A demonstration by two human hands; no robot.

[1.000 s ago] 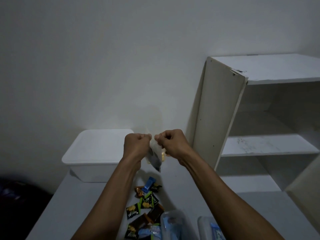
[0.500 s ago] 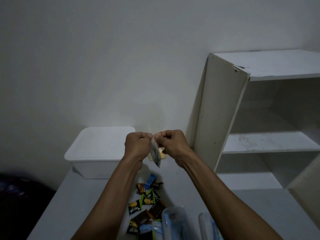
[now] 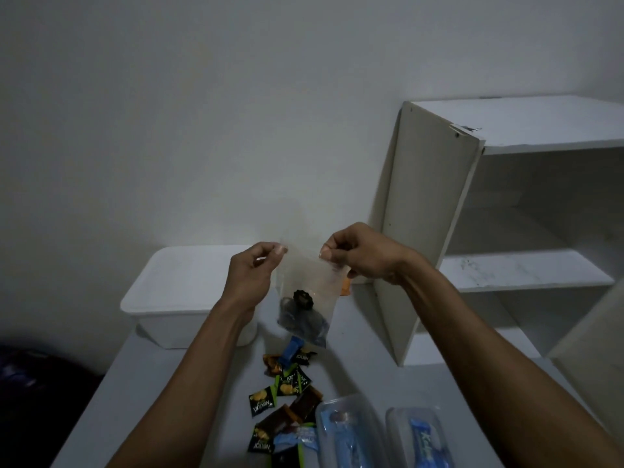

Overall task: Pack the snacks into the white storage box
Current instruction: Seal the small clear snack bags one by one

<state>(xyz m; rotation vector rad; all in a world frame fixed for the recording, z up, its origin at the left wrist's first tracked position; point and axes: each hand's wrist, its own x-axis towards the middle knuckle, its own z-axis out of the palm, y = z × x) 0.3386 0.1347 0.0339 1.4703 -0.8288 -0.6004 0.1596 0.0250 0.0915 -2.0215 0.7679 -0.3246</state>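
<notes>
I hold a small clear plastic bag [image 3: 309, 292] up over the table, with dark wrapped snacks in its bottom. My left hand [image 3: 251, 276] pinches its top left corner and my right hand [image 3: 361, 255] pinches its top right corner, so the bag hangs flat between them. The white storage box [image 3: 182, 292] stands behind my left hand with its lid on. Several small snack packets [image 3: 287, 386] in black, green, blue and brown wrappers lie scattered on the table below the bag.
A white open shelf unit [image 3: 439, 231] stands on the table at the right. Two clear plastic packs with blue snacks [image 3: 347, 434] [image 3: 422, 437] lie at the near edge. An orange item [image 3: 345, 287] sits behind the bag. The grey table [image 3: 371, 376] drops off at left into a dark area.
My hands have moved apart and turned the bag, which was edge-on between close fists and is now spread flat facing me.
</notes>
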